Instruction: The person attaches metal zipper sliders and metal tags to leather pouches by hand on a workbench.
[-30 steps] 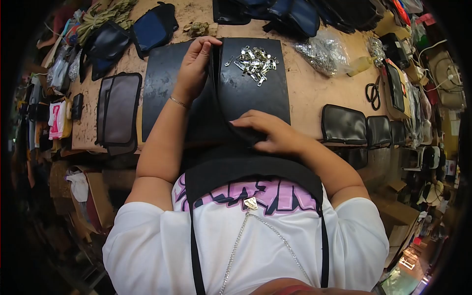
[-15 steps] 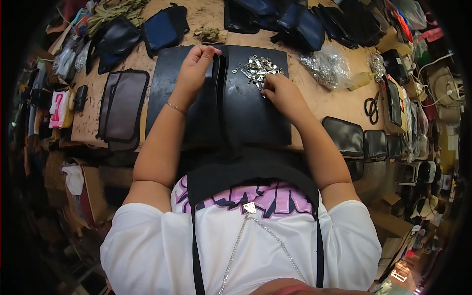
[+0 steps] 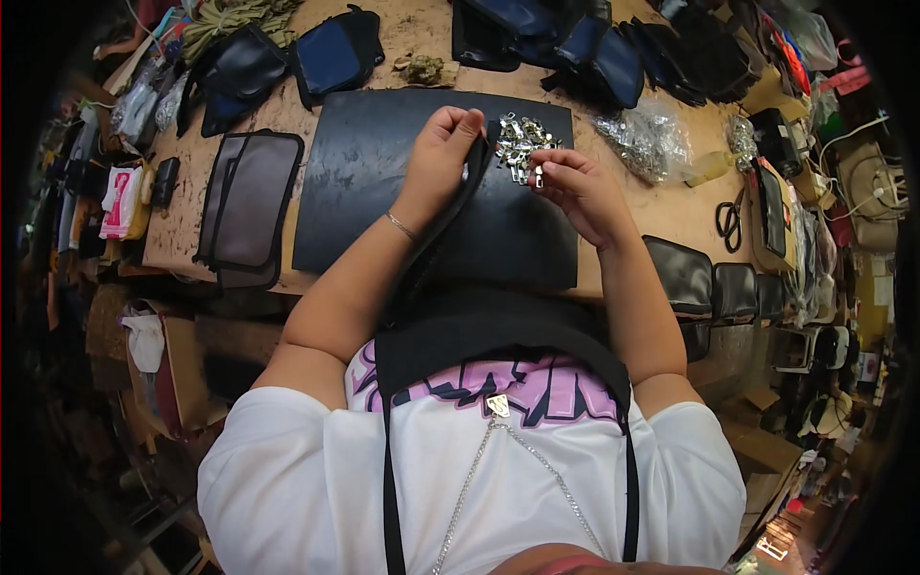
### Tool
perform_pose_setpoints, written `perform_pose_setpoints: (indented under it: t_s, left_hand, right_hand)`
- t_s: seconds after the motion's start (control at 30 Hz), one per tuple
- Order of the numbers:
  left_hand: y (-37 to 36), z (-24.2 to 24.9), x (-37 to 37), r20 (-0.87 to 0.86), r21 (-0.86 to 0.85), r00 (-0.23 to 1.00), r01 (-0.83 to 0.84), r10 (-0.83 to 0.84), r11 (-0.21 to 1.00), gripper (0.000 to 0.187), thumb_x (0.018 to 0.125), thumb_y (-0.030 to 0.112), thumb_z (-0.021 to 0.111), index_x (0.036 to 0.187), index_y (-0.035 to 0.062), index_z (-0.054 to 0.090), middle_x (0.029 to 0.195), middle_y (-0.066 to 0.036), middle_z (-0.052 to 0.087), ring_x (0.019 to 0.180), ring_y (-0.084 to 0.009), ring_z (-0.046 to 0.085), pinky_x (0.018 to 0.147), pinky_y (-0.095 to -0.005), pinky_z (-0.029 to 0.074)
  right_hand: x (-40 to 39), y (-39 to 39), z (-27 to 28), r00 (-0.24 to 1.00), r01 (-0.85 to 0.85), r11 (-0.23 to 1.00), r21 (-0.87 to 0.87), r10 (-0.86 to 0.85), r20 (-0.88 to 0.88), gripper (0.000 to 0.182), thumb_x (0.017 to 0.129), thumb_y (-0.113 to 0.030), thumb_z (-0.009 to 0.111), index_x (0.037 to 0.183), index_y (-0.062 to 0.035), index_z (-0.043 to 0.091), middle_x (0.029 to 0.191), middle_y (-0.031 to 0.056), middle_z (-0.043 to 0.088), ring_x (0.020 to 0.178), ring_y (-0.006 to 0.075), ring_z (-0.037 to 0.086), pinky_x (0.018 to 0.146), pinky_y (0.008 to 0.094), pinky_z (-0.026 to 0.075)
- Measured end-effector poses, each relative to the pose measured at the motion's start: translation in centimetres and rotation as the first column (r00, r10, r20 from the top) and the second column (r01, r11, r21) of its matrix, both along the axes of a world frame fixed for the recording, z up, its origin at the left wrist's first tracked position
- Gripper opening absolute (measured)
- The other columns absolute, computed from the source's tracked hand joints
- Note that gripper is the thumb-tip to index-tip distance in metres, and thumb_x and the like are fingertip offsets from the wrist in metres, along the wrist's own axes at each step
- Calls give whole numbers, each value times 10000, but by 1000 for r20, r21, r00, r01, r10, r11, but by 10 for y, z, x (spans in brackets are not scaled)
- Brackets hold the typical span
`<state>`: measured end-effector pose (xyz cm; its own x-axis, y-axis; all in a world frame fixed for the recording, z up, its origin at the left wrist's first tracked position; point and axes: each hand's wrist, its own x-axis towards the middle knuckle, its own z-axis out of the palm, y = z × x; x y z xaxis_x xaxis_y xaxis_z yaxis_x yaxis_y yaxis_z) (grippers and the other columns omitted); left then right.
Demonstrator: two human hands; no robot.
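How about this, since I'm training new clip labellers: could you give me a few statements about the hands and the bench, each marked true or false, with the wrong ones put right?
1. The right hand holds a small metal piece. True.
2. The left hand lies flat and holds nothing. False: its fingers are closed on a dark strip.
3. The pile of metal pieces lies on the black board. True.
4. The scissors lie on the black board. False: they lie on the table, to the right of the board.
5. A bracelet is on the left wrist. True.
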<state>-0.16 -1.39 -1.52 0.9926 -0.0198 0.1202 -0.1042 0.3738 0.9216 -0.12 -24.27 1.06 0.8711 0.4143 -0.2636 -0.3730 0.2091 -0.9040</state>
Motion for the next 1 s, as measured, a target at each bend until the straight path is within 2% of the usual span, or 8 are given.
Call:
perform_pose_setpoints:
  t_s: [0.07, 0.17, 0.37, 0.47, 0.57, 0.73, 0.87, 1.0]
  left_hand:
    - [-5, 1, -6, 78, 73, 997, -31, 26, 997, 276, 1000, 330, 609, 980, 56, 585, 916, -13, 642, 838, -94, 631, 767, -212, 502]
    - [-2, 13, -11, 87, 153, 995, 38, -52, 988, 221, 1003, 265, 614, 995, 45, 616, 949, -5, 653, 887, -77, 616, 805, -205, 490]
    - [8, 20, -12, 21, 157, 971, 230, -236, 960, 167, 986, 146, 635, 1090, 16, 651, 982, -14, 678, 952, -80, 624, 863, -225, 498]
    - [5, 26, -13, 56, 235, 982, 163, -181, 958, 165, 968, 101, 651, 1107, 13, 655, 996, -27, 690, 954, -87, 633, 872, -227, 501]
    - [1, 37, -17, 107, 251, 990, 67, -96, 966, 158, 954, 72, 661, 1100, 11, 660, 1007, -36, 696, 959, -94, 641, 873, -229, 506]
    - [-2, 40, -16, 93, 185, 988, 103, -121, 977, 166, 943, 47, 665, 1105, 11, 667, 1020, -35, 701, 979, -97, 644, 889, -234, 509]
    - [0, 45, -16, 149, 317, 982, 66, -119, 946, 206, 935, 33, 668, 1139, 7, 659, 1025, -34, 698, 990, -93, 640, 895, -235, 509]
    - [1, 50, -17, 192, 349, 975, 43, -116, 936, 229, 933, 10, 659, 1161, 5, 649, 1043, -31, 687, 994, -91, 638, 895, -235, 509]
  right_hand:
    - [-6, -1, 5, 994, 25, 987, 160, -7, -111, 261, 938, -80, 652, 1174, 30, 634, 1080, 83, 672, 942, 177, 675, 889, 304, 536]
    - [-14, 1, 5, 995, 2, 981, 196, 18, -98, 279, 916, -65, 683, 1176, 25, 637, 1092, 84, 672, 960, 174, 673, 893, 308, 536]
    - [-21, 5, 9, 995, -17, 997, 78, 9, 97, 286, 891, -51, 711, 1171, -9, 670, 1055, 70, 672, 959, 165, 658, 889, 280, 523]
    - [-23, 9, 16, 742, 183, 892, -413, 150, 654, 242, 881, -56, 712, 1123, -49, 715, 997, 46, 664, 949, 147, 637, 862, 267, 506]
    - [-23, 6, 25, 682, 179, 882, -436, 208, 701, 208, 879, -46, 693, 1080, -70, 740, 954, 35, 650, 937, 129, 617, 837, 263, 495]
    - [-20, 5, 26, 801, 94, 934, -346, 135, 583, 197, 892, -34, 656, 1072, -53, 734, 980, 30, 657, 938, 120, 621, 848, 264, 493]
    - [-20, 10, 36, 883, -41, 983, -179, 119, 454, 195, 893, -19, 653, 1075, -39, 719, 998, 17, 665, 929, 117, 625, 856, 256, 500]
    - [-21, 18, 50, 899, -63, 984, -164, 127, 419, 172, 903, -13, 665, 1075, -18, 680, 973, 35, 670, 937, 120, 637, 863, 265, 519]
